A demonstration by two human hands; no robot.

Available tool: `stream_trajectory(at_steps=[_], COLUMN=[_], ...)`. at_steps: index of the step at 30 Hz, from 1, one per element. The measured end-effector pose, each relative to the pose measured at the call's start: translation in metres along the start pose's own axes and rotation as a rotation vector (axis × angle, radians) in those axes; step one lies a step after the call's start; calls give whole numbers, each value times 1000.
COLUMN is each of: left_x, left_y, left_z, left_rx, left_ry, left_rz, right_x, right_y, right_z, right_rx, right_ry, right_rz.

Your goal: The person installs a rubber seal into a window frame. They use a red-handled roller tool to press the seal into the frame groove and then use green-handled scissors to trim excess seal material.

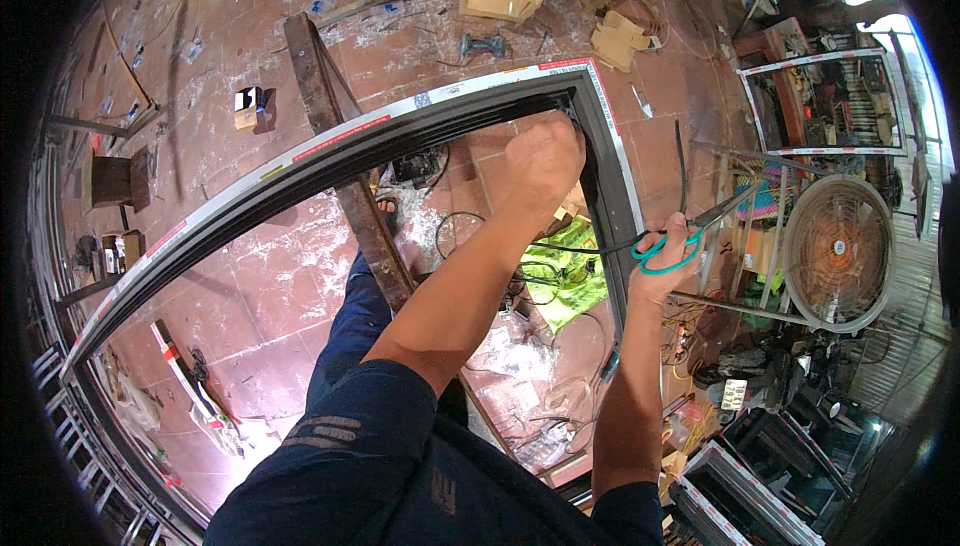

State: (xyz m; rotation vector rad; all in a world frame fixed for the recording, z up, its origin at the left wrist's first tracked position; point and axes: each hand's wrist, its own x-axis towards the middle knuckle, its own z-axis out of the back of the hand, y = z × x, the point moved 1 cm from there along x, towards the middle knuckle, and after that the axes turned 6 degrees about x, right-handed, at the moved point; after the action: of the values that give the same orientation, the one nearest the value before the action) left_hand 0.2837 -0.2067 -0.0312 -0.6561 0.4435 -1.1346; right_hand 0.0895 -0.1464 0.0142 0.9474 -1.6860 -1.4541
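The left hand (543, 158) is curled shut, knuckles up, its fingertips pressed into the inside top corner of the frame (330, 146); what they pinch there is hidden under the fist. The right hand (665, 264) sits just outside the frame's right rail, fingers through the green handles of scissors (690, 231), whose blades point up and right, nearly closed. A thin black cord (585, 246) runs from that hand leftward across the rail into the opening; another black strand rises past the scissors.

The frame is dark with a taped outer edge. Its long top rail sweeps down to the left, its right rail drops toward the person's right elbow, and the two meet at the corner under the left fist. Inside the frame the space is open above the tiled floor (250, 276), crossed by a rusty beam (345, 161) and the person's leg. To the right, a fan (838, 251) and a second frame (820, 106) stand near the scissors hand, leaving little room there.
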Motion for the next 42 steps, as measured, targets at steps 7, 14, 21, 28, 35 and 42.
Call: stream_trajectory(at_steps=[7,14,21,28,35,42], left_x=[-22,-13,-8,1,-15,-9], left_y=[-1,1,-3,9,8,14], left_z=[-13,-3,1,-10,-14,-20], left_rx=[-1,41,113,51,-162,-131], left_ry=[28,77,112,-14,-7,-50], left_rz=[-14,-54,-73,-141,123,112], right_x=[0,2,2,1,2,1], right_y=[5,0,0,-2,-1,-5], right_z=[-8,0,5,5,5,5], right_rx=[-71,14,26,34,11,-19], right_ry=[5,30,28,42,28,16], right_rz=[-1,3,15,28,2,14])
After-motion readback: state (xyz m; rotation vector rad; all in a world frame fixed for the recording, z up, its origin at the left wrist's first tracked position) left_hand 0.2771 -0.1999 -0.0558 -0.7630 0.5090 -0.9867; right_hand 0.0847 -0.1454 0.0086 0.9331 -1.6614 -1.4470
